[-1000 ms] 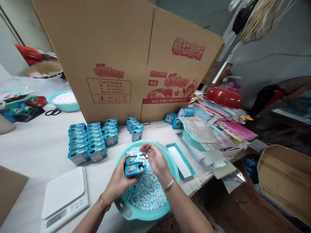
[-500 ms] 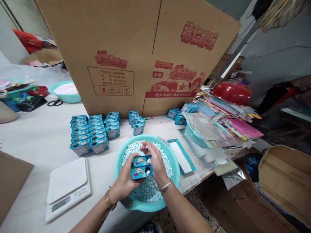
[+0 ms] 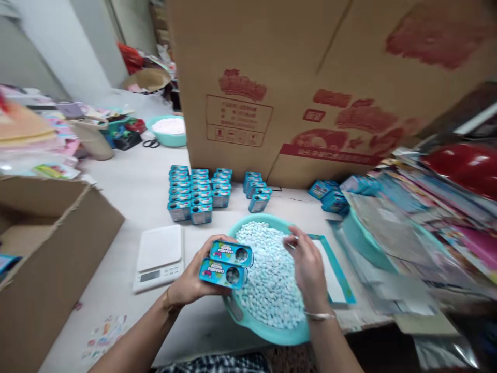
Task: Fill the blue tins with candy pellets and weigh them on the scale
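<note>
Two small blue candy boxes (image 3: 223, 272) lie side by side in my left hand (image 3: 198, 274), which is wrapped round them at the left rim of the basin. Each box has a round dark hole in its printed face, with pale pieces showing inside. Below and to the right, a turquoise basin (image 3: 267, 339) holds a heap of pale blue candies (image 3: 267, 274). My right hand (image 3: 308, 264) hovers over the basin's right side, its fingers loosely bent and apart, with nothing visible in them.
Rows of blue boxes (image 3: 200, 194) stand before a large cardboard carton (image 3: 248, 41). A white scale (image 3: 161, 254) sits left of the basin, with an open cardboard box (image 3: 70, 243) farther left. Paper sheets and bags (image 3: 407, 248) are piled at right, beside a red bowl (image 3: 462, 166).
My right hand has moved away from the boxes to the basin's right side. My left hand has shifted left with both boxes. The view has turned left.
</note>
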`<state>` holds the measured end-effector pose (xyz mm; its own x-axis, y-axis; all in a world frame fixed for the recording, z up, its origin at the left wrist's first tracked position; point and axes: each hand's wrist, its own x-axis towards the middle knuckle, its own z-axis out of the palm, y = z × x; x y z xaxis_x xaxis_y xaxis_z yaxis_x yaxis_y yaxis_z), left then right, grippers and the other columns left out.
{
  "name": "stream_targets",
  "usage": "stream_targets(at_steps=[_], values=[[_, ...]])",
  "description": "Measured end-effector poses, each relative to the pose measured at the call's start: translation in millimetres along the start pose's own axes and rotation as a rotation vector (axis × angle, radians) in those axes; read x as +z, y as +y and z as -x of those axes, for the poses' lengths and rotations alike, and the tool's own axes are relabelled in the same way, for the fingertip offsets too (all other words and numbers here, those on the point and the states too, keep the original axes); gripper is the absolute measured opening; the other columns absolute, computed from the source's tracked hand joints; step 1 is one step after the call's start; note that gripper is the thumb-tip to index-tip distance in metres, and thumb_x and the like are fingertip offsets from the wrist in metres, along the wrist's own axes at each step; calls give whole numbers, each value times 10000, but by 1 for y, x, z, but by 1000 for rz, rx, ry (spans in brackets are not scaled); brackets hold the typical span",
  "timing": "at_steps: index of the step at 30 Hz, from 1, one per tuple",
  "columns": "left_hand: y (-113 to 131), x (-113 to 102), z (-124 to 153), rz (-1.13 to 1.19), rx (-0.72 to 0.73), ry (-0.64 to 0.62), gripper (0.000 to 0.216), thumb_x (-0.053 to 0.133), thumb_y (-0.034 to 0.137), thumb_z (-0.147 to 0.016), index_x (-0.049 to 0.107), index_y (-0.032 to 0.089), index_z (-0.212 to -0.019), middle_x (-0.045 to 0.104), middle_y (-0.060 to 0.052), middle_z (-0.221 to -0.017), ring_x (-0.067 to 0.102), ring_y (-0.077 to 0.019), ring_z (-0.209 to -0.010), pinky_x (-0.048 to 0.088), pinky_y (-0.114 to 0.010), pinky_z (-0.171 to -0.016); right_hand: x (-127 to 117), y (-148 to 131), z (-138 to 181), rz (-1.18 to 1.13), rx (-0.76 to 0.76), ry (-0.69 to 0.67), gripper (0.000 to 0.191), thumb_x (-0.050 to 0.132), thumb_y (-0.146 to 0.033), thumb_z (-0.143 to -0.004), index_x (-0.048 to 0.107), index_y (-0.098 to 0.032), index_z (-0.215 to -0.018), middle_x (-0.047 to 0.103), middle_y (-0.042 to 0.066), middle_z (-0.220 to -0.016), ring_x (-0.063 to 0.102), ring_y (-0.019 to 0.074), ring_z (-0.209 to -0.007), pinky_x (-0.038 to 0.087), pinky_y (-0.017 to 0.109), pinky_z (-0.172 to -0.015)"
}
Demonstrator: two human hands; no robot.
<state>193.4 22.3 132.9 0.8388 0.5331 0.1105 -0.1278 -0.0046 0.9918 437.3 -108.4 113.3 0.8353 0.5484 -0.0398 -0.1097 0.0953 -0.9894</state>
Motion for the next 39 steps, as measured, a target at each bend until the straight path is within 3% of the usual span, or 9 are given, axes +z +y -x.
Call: stream_targets(at_steps=[3,6,10,15,19,26,32,36,39], values=[[5,-44,32,-25,57,165,837,904,336,-587,498,249,-1314,530,-129,-1409,498,-371,-1333,435,-466,-1102,-32,16,-10,607,-101,-247,456,580,-562,-869,710,-212,-1131,691,108,-1058,628,290,-1042,456,486,-1000],[-2,-90,66,-81,-25,398,844,890,309,-589,478,254,-1324,586,-121,-1336,593,-365,-1214,503,-489,-1022,-46,42,-14,1041,-292,-466,572,552,-605,-855,634,-240,-1288,625,135,-1287,529,360,-1257,399,555,-1072],[-24,-142,97,-207,-113,587,845,867,280,-616,446,207,-1346,589,-132,-1315,605,-336,-1188,488,-502,-1044,-37,75,-5,1244,-411,-636,647,477,-608,-901,470,-279,-1458,550,118,-1416,474,354,-1336,426,544,-1068],[-46,-168,103,-229,-109,553,862,833,279,-684,425,163,-1434,568,-143,-1391,581,-302,-1252,431,-465,-1114,-10,82,13,1382,-543,-624,615,461,-618,-900,561,-224,-1362,620,174,-1208,575,392,-1149,508,549,-910],[-54,-169,103,-185,-111,545,954,829,295,-709,357,156,-1525,482,-153,-1511,531,-300,-1332,375,-451,-1163,-2,73,14,1351,-457,-607,422,341,-508,-970,634,-254,-1136,642,121,-1122,649,303,-1015,542,424,-789],[-45,-160,159,-273,-46,640,593,817,270,-741,648,187,-1304,577,-134,-1421,503,-309,-1352,367,-470,-1172,-20,40,-3,1248,-229,-297,451,443,-621,-860,660,-275,-1051,746,69,-1027,701,306,-880,507,387,-711],[-50,-104,197,-136,-47,510,482,815,160,-727,714,272,-1185,639,-84,-1128,637,-238,-1073,519,-323,-915,-23,21,3,1239,-39,-168,431,442,-599,-873,624,-257,-1062,714,68,-870,688,301,-833,474,376,-703],[-69,-60,177,29,-87,356,505,789,144,-766,685,319,-1229,636,-78,-1133,638,-223,-1052,509,-331,-898,-22,26,9,1247,-42,-161,399,414,-584,-918,605,-279,-1089,687,74,-1056,663,313,-937,468,388,-740],[-78,-42,155,55,-138,282,455,776,165,-793,695,308,-1218,642,-89,-1135,648,-223,-1041,506,-348,-908,-23,29,12,1200,-20,-133,377,434,-578,-916,606,-282,-1072,680,65,-1013,663,307,-887,470,402,-734]])
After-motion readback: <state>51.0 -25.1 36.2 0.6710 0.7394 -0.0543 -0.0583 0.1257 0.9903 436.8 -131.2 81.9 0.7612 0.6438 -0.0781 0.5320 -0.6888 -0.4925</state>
